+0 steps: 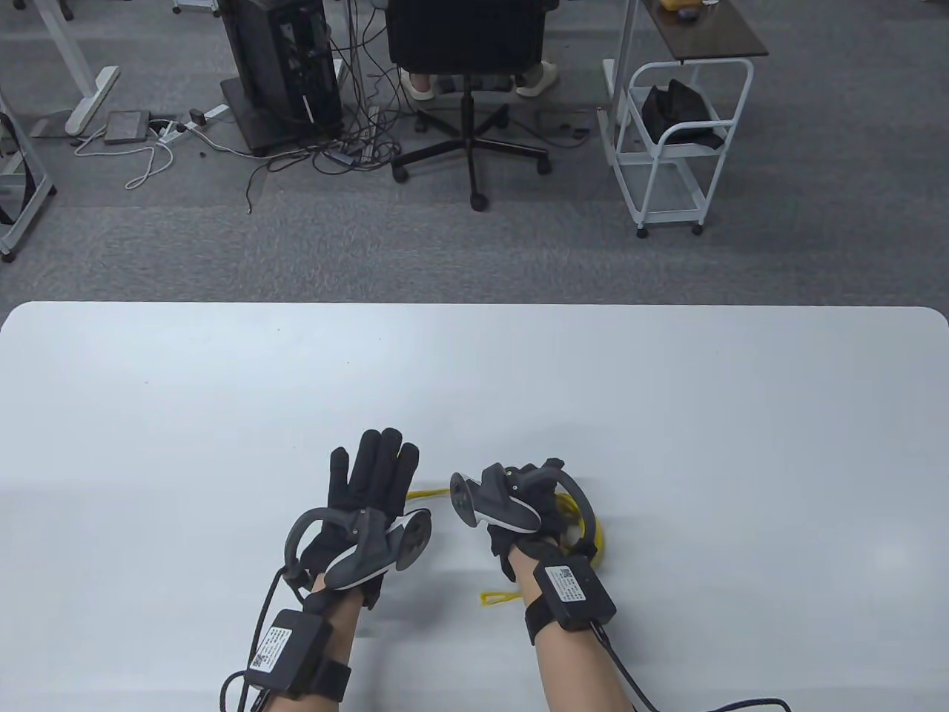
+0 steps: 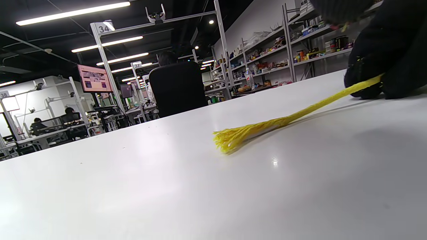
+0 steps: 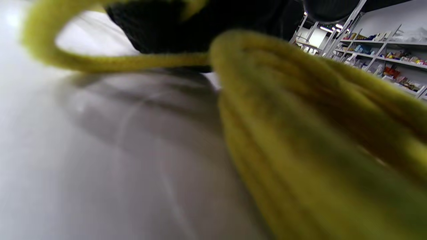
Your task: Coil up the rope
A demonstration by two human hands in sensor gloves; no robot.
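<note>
a bundle of yellow rope point(image 1: 586, 530) is held by the right hand point(image 1: 530, 512), whose fingers are curled down over the loops; the exact grip is hidden under the tracker point(image 1: 493, 500) on the back of the hand. in the right wrist view the rope point(image 3: 300, 133) is seen very close and blurred, as several strands lying side by side, with one strand looping off to the left under the black glove.

the left hand point(image 1: 363, 497) is seen flat and spread, fingers stretched out toward the far side of the table point(image 1: 474, 371), holding nothing. whether its palm touches the tabletop cannot be told. it lies just to the left of the right hand.

the coil is placed on the white table near its near edge, a little right of the middle, mostly under and to the right of the right hand. a short strand is seen between the two hands, running left from the coil. a small loose loop point(image 1: 498, 595) is seen on the near side, beside the right wrist.

in the left wrist view a frayed rope end point(image 2: 230, 138) lies on the tabletop, and the strand is stretched from it up and right into the dark glove of the right hand point(image 2: 387, 63).

beyond the far edge of the table, a black office chair point(image 1: 467, 44) and a white cart point(image 1: 678, 141) stand on grey carpet.
</note>
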